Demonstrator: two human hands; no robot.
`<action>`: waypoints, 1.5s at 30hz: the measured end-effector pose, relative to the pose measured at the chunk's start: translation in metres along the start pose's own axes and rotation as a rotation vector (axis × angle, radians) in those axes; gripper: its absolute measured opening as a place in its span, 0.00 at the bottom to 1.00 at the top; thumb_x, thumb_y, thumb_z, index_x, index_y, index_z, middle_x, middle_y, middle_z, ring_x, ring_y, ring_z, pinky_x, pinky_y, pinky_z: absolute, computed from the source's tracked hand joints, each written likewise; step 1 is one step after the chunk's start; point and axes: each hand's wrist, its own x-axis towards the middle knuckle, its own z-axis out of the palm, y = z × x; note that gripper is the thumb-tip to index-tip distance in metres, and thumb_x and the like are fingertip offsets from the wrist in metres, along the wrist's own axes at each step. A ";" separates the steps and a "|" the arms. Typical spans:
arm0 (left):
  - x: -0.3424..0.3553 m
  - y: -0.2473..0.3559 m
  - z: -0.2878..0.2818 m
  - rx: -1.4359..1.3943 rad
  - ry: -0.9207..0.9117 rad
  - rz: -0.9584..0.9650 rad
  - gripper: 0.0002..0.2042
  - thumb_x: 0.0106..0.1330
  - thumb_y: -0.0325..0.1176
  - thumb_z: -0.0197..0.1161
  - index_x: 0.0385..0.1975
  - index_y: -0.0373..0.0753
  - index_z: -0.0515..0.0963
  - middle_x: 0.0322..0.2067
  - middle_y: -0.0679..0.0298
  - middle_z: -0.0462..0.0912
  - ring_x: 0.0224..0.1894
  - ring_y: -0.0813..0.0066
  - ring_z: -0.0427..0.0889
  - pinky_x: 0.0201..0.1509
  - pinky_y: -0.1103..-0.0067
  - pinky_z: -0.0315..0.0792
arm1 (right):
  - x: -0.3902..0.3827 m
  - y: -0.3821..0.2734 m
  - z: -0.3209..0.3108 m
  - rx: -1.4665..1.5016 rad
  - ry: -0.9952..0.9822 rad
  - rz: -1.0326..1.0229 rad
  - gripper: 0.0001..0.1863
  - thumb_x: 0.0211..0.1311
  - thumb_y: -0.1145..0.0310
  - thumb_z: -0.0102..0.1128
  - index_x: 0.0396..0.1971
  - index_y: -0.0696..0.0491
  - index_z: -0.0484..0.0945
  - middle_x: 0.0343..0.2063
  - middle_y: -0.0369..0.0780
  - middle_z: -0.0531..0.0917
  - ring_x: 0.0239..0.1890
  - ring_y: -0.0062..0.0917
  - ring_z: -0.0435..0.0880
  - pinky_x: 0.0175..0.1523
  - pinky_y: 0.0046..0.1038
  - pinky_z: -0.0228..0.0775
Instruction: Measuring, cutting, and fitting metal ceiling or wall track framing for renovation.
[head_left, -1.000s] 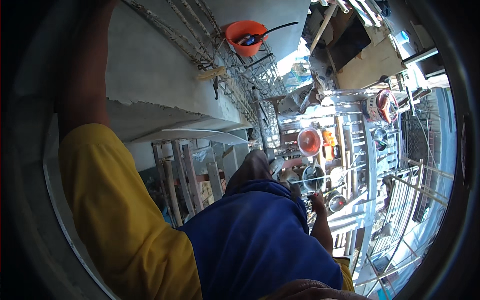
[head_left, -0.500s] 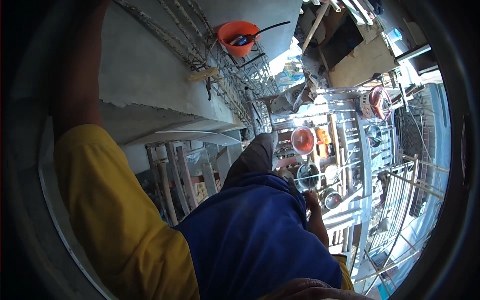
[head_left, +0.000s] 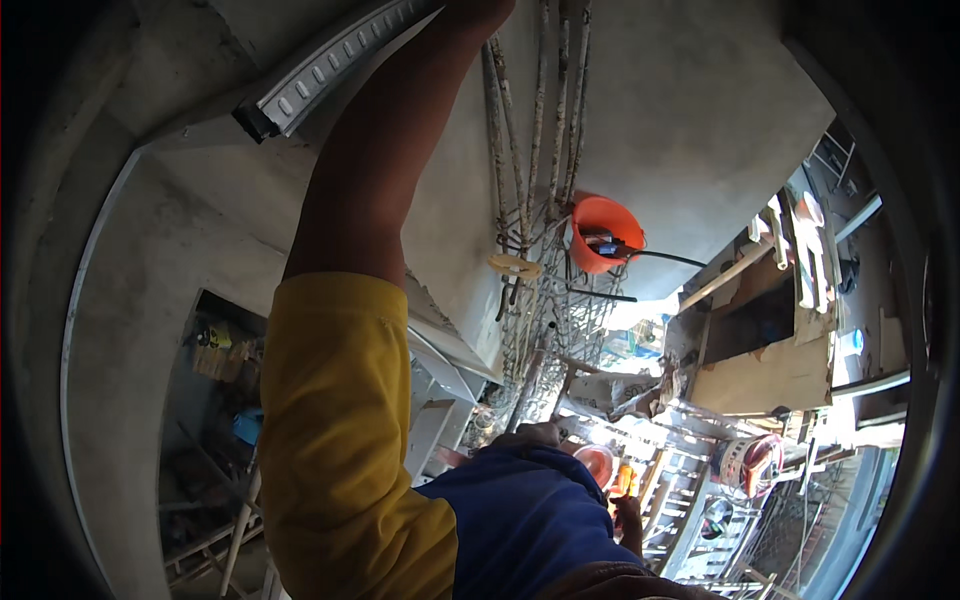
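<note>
My left arm, in a yellow sleeve, is raised in front of a grey cement wall. My left hand is cut off by the top edge, so its fingers do not show. A pale metal bar with a row of raised slots and a black end runs up to this hand; whether it is gripped is hidden. My right hand hangs low at my side, partly behind my blue shirt, small and dim. It is nearest to an orange object on the slats below; its fingers are not clear.
Cement-crusted steel rods run down the wall into wire mesh. An orange bucket with tools inside sits on the mesh. Below right are wooden slats, a white bucket and a red-brown basin. An opening lies at left.
The view has tilted upward and to the left. My left arm now stands nearer the middle, and the slotted metal bar has come into sight. The orange bucket appears lower and farther right.
</note>
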 end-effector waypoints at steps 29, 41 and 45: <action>-0.004 -0.008 0.000 0.087 0.030 0.099 0.06 0.56 0.32 0.66 0.30 0.40 0.84 0.41 0.54 0.83 0.35 0.67 0.85 0.38 0.72 0.79 | 0.172 -0.180 -0.016 -0.686 -0.244 0.042 0.14 0.51 0.60 0.70 0.27 0.58 0.85 0.22 0.39 0.83 0.21 0.26 0.80 0.27 0.29 0.73; -0.003 -0.005 0.002 0.055 0.020 0.054 0.07 0.56 0.31 0.65 0.32 0.37 0.85 0.40 0.52 0.83 0.36 0.65 0.86 0.39 0.72 0.81 | 0.191 -0.207 -0.018 -0.712 -0.261 0.038 0.15 0.50 0.60 0.71 0.27 0.58 0.84 0.22 0.40 0.83 0.21 0.26 0.80 0.27 0.29 0.73; -0.009 -0.008 0.001 0.186 0.095 0.138 0.07 0.56 0.31 0.65 0.31 0.37 0.85 0.40 0.51 0.83 0.34 0.65 0.86 0.37 0.72 0.81 | 0.194 -0.211 -0.017 -0.724 -0.271 0.046 0.15 0.50 0.60 0.72 0.27 0.58 0.84 0.22 0.40 0.83 0.22 0.26 0.80 0.27 0.29 0.73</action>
